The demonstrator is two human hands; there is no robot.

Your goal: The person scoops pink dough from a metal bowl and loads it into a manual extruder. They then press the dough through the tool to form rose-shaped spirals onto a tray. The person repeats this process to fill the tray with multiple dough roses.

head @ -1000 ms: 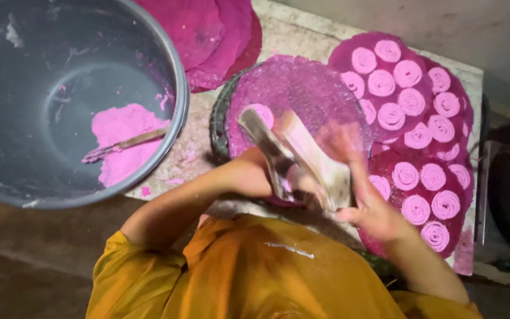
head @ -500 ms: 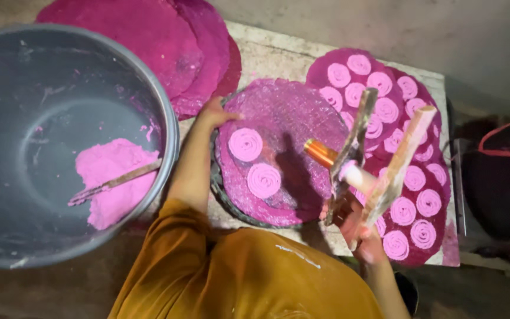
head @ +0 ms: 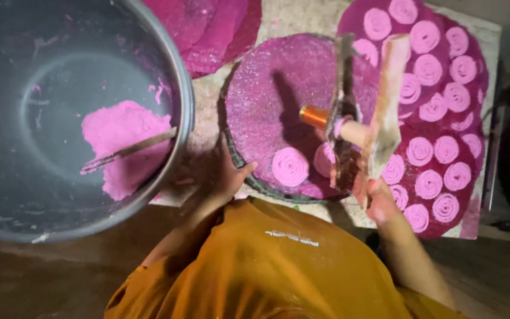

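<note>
While pink dough (head: 122,145) sits in the grey basin (head: 185,106), a spatula (head: 126,152) rests there.

One head-worn camera looks steeply down, close over the round mat (head: 278,100) and grey basin (head: 60,118).

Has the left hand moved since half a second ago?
Yes. The left hand has slid from the round mat's far left edge to its near left rim, toward the person.

Basin (head: 42,195) left, dough (head: 122,145) inside; round mat (head: 267,100) centre, 2 spirals (head: 289,166) on it; press (head: 358,118) above.
</note>
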